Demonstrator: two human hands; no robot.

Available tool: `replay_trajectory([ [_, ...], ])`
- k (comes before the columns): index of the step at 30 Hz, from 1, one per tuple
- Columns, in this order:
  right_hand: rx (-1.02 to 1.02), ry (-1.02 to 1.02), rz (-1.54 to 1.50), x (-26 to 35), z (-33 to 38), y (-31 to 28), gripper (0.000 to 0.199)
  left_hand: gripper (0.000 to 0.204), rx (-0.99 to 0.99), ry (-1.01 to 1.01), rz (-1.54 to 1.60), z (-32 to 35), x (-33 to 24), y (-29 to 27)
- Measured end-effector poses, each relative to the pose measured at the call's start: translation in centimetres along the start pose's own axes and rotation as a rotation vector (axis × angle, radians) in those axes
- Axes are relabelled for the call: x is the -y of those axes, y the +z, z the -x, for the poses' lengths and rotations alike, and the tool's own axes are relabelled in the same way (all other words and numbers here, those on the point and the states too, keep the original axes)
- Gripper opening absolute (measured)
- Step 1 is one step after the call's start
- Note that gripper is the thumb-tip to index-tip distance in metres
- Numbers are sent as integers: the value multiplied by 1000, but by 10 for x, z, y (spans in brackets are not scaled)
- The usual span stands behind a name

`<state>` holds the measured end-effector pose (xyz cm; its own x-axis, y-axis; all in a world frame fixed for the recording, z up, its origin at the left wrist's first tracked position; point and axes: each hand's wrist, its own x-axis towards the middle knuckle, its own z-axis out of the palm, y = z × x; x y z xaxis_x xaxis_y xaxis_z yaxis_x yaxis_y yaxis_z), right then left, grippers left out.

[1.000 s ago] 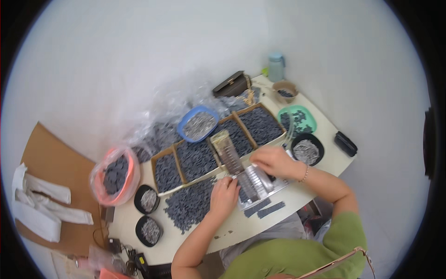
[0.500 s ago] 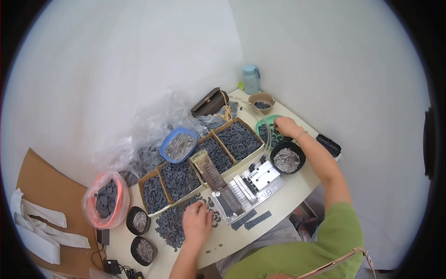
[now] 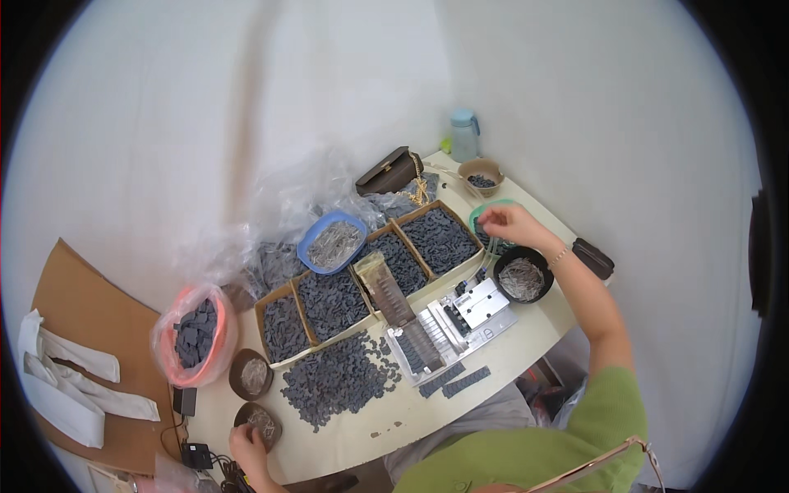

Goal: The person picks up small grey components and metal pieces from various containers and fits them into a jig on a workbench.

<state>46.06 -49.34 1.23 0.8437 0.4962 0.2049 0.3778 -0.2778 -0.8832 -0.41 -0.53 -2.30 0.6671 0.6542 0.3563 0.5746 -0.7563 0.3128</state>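
My left hand (image 3: 248, 452) is at the edge of a small dark bowl (image 3: 267, 409) of thin metal pins (image 3: 261, 423), its fingers bunched together at the pins; whatever they pinch is too small to make out. Over the green bowl (image 3: 503, 203), which has small dark pieces in it, my right hand (image 3: 516, 225) is closed in a pinch. What sits between those fingertips does not show. Beside that hand is a black bowl of metal pins (image 3: 523, 279). A metal fixture (image 3: 481, 304) with a slotted tray (image 3: 415, 349) stands on the table between my hands.
A loose heap of dark grey pieces (image 3: 341, 380) covers the table before a divided cardboard box (image 3: 297, 361) of similar pieces. A blue basin (image 3: 306, 256) of pins rests at the box's back edge. Left stands a pink basket (image 3: 215, 349); two dark strips (image 3: 466, 382) lie near the front edge.
My left hand has moved from the heap of pieces down and left to the small bowl of pins. My right hand has risen slightly over the green bowl. The view has shifted a little.
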Motion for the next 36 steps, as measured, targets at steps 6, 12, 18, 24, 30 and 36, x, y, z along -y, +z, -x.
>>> replay_trajectory([
  [6, -496, -52, 320, -33, -43, -40, 19, 10, 110, 16, -33, -13, -8, 0],
  [12, 73, 122, 1027, -70, -7, -39, 12, 13, 68, 69, -81, -17, 16, 12],
  [18, -60, -28, 1259, -83, 1, -25, 10, 9, 56, 38, -259, -20, 24, 19],
  [24, 73, 97, 1118, -65, 6, -24, 15, 6, -35, 26, -295, -8, 11, 7],
  [30, 152, 79, 1151, -62, 8, -31, 22, 9, -123, 33, -74, -7, -16, -7],
  [36, -198, -129, 747, 8, 13, -4, 11, 4, -113, 71, 369, 2, -65, -3],
])
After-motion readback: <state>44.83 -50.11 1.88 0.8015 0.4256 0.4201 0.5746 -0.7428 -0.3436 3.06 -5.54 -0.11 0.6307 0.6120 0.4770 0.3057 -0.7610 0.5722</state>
